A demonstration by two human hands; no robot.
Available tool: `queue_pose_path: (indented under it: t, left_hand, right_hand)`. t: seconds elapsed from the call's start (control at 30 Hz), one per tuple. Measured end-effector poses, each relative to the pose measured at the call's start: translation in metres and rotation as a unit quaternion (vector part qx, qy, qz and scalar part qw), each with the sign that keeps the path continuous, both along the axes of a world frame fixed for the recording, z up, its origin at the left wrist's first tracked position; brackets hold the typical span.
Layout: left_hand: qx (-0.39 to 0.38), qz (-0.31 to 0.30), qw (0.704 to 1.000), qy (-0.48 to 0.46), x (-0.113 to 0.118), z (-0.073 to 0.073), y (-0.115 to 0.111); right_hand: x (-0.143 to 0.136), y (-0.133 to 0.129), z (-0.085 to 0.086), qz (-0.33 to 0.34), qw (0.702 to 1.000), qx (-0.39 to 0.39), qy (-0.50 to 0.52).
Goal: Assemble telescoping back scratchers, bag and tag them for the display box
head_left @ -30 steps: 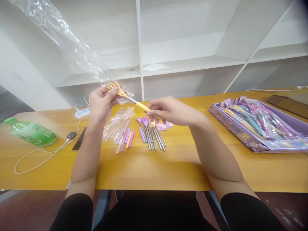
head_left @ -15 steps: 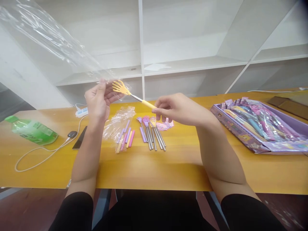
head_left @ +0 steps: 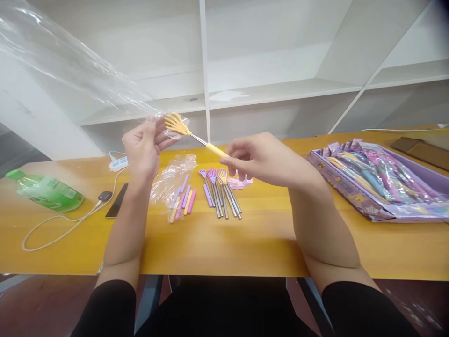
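While the right hand (head_left: pixel 261 157) grasps the handle end of one yellow back scratcher (head_left: pixel 199 140), the left hand (head_left: pixel 142 150) pinches one long clear bag (head_left: pixel 94 75) that stretches toward the upper left. On the table (head_left: pixel 224 248) below are several loose back scratchers (head_left: pixel 212 176), overlapping too much for an exact count, with purple, pink and yellow heads. At least six coloured tubes (head_left: pixel 191 202) lie grouped to their left, some under crumpled plastic wrappers (head_left: pixel 164 185), and one purple tube (head_left: pixel 208 196) lies just beside the metal rods. Pink cards (head_left: pixel 239 183), their number unclear, are partly hidden behind the right hand's fingers. One purple box (head_left: pixel 347 192) on the right holds many wrapped packages (head_left: pixel 372 175); on the left are one green bottle (head_left: pixel 49 191), one phone (head_left: pixel 116 202) and one white power strip (head_left: pixel 119 164).

The held scratcher spans the gap between both hands, above the table, its head just in front of the left fingers. Whether that head is inside the bag is hard to tell. It slants down toward the right hand: a yellow, hand-shaped head with spread fingers, a short stretch of shiny metal rod, then a smooth, paler yellow handle.
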State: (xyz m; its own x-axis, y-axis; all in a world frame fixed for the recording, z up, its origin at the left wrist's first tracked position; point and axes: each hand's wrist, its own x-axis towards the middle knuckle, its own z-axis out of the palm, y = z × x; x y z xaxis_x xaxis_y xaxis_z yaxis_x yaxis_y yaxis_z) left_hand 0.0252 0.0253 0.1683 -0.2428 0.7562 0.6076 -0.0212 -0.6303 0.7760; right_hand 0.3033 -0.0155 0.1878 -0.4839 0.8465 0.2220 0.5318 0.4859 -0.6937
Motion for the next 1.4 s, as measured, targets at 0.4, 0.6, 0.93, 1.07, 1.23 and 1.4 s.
queue_pose_path:
  t: [0.4,0.6,0.93,1.07,1.23,1.4]
  left_hand:
    - [-0.019,-0.009,1.000,-0.016,-0.009,0.003,0.002]
    - [0.006,0.033,0.999,0.004,-0.006,0.003,-0.001]
    - [0.048,0.044,0.997,0.027,0.006,-0.005,-0.003]
    - [0.040,0.024,0.999,0.014,0.003,-0.004,-0.003]
    - [0.004,-0.005,1.000,0.000,0.000,0.001,-0.005]
    - [-0.012,-0.023,1.000,-0.006,-0.002,0.003,-0.006]
  right_hand:
    - [-0.003,0.026,-0.007,0.101,0.983,-0.124,0.086]
    - [0.004,0.014,0.001,0.046,0.993,-0.091,0.061]
    - [0.000,-0.008,0.001,-0.034,0.995,0.090,0.035]
    - [0.001,-0.002,0.004,-0.031,0.996,0.072,0.042]
    - [0.007,0.014,0.003,-0.007,0.998,0.045,0.052]
    - [0.013,0.023,0.000,0.010,0.996,0.018,0.082]
